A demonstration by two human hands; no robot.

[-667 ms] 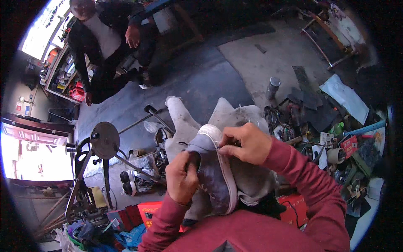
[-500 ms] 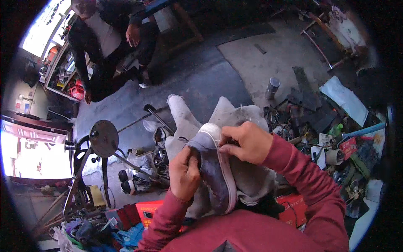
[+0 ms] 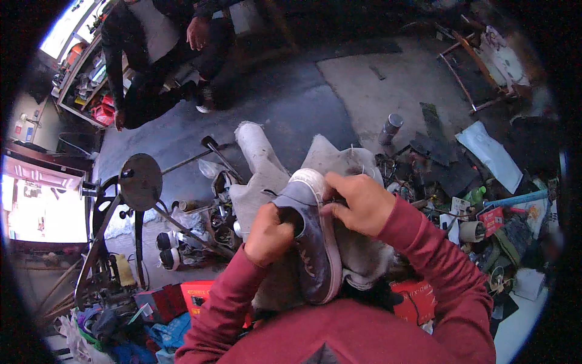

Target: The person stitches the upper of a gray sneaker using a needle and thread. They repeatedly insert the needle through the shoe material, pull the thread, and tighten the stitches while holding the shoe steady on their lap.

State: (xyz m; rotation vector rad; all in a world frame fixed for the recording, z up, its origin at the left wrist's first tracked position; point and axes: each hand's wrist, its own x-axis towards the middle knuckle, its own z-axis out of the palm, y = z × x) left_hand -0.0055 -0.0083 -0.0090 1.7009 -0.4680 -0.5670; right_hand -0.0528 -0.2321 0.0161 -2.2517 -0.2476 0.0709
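A blue-grey sneaker [image 3: 310, 242] with a white toe cap and a pale sole lies across my lap, its toe pointing away from me. My left hand [image 3: 267, 235] grips the sneaker's upper beside the dark foot opening, fingers curled over the edge. At the front right of the toe, my right hand [image 3: 359, 203] has thumb and forefinger bent against the sole's edge. Whether a thread or small tool sits between those fingertips is too small to tell. Under the shoe, a worn pale cloth [image 3: 257, 161] covers my knees.
To the left stands a metal stand with a round disc [image 3: 141, 182]. Dark shoes [image 3: 167, 250] lie beside it. Tools and scraps crowd the right, near a metal canister [image 3: 391, 127] and a pale package [image 3: 490, 156]. A seated person [image 3: 160, 60] is across the floor at far left.
The sneaker has turned slightly, and its foot opening shows more. My left hand has moved a little left and nearer to me. My right hand stays by the toe. The whole view has shifted slightly.
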